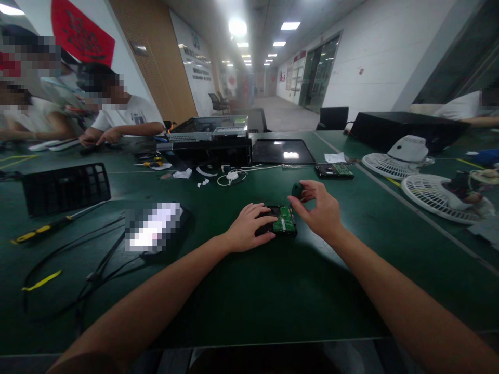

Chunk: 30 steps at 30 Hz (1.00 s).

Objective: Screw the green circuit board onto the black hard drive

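Observation:
A hard drive (pixel 284 222) lies on the green table (pixel 249 291), its green circuit board facing up. My left hand (pixel 251 226) rests on the drive's left part with the fingers spread over it. Just above the drive's right end, my right hand (pixel 317 208) pinches a small dark green tool (pixel 297 190) between thumb and fingers. A thin part seems to reach down from the tool toward the drive's right edge; its tip is too small to make out.
A second drive (pixel 334 171) lies behind my right hand. Farther back are an open computer case (pixel 212 140) and a dark panel (pixel 283 150). White fan parts (pixel 432 195) are right; a screwdriver (pixel 42 228), cables and a blurred lit device (pixel 156 228) left. People sit beyond.

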Motion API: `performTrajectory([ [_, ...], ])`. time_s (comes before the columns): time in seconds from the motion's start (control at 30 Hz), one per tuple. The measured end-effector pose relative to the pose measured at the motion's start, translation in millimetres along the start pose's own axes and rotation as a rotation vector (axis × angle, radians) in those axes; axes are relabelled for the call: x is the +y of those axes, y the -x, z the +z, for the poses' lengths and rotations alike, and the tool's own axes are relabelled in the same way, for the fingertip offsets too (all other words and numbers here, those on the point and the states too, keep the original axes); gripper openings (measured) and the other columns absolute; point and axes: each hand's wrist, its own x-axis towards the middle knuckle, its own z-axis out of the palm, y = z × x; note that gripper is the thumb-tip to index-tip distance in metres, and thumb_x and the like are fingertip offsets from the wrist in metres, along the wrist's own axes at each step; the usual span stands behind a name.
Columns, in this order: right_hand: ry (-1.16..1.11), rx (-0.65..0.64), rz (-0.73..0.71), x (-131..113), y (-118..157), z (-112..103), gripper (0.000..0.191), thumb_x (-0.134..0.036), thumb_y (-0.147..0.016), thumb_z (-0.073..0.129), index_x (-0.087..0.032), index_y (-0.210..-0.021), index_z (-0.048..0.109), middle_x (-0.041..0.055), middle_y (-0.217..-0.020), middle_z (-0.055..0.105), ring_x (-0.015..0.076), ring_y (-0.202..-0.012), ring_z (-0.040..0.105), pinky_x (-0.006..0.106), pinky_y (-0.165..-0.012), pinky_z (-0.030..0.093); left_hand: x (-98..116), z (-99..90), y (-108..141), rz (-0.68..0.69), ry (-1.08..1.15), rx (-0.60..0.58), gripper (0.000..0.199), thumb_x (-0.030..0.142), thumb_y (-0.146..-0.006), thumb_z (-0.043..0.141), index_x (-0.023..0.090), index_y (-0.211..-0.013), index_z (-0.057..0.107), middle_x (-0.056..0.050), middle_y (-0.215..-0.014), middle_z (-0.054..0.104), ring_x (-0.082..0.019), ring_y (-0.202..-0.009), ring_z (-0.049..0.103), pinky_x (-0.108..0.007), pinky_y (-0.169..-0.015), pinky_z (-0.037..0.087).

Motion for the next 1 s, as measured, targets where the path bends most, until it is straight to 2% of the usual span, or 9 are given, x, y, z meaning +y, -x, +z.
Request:
performTrajectory([
  [0.23, 0.026, 0.004, -0.05, 2.9, 1.2, 0.8, 0.043, -0.039, -0.096, 0.073, -0.026, -0.135, 0.06, 0.0052, -0.098, 0.071, 0.0209, -0.076, 0.071, 0.043, -0.077, 0.064, -0.1, 0.4, -0.1, -0.006, -0.006, -0.003, 0.053, 0.052, -0.099, 0.069, 0.031, -0.147, 0.061, -0.009, -0.154, 0.054, -0.035, -0.153, 0.04, -0.061, -0.129, 0.025],
  [0.43, 0.048, -0.029, -0.083, -0.2, -1.2, -2.3, 0.044, -0.035, -0.099, 0.069, -0.033, -0.141, 0.06, 0.0058, -0.107, 0.066, 0.0195, -0.078, 0.066, 0.042, -0.079, 0.063, -0.8, 0.2, 0.0, -0.014, 0.006, -0.013, 0.053, 0.052, -0.099, 0.069, 0.034, -0.148, 0.06, -0.008, -0.156, 0.054, -0.036, -0.153, 0.04, -0.064, -0.128, 0.026],
  [0.67, -0.037, -0.091, -0.111, -0.1, -1.4, -5.6, 0.049, -0.028, -0.1, 0.059, -0.029, -0.149, 0.056, 0.0099, -0.125, 0.068, 0.0217, -0.09, 0.071, 0.044, -0.088, 0.063, -0.3, -1.0, 0.0, -0.005, 0.003, -0.007, 0.054, 0.052, -0.099, 0.069, 0.031, -0.147, 0.061, -0.009, -0.155, 0.054, -0.036, -0.153, 0.04, -0.063, -0.128, 0.027],
  [0.83, -0.016, -0.071, -0.071, 0.6, 0.6, -1.9, 0.048, -0.029, -0.1, 0.06, -0.026, -0.147, 0.055, 0.0097, -0.118, 0.074, 0.0239, -0.091, 0.074, 0.048, -0.09, 0.063, 0.6, -0.8, 0.0, -0.013, 0.014, 0.002, 0.053, 0.051, -0.097, 0.071, 0.033, -0.146, 0.061, -0.009, -0.154, 0.055, -0.037, -0.152, 0.042, -0.064, -0.127, 0.027],
  [1.0, -0.043, -0.021, -0.004, -0.8, 2.2, 1.0, 0.048, -0.034, -0.096, 0.066, -0.024, -0.141, 0.054, 0.0106, -0.115, 0.074, 0.0239, -0.086, 0.076, 0.046, -0.083, 0.066, 1.0, -1.0, 0.0, -0.01, 0.02, 0.004, 0.054, 0.05, -0.097, 0.071, 0.033, -0.147, 0.061, -0.009, -0.154, 0.055, -0.038, -0.152, 0.041, -0.064, -0.127, 0.027],
])
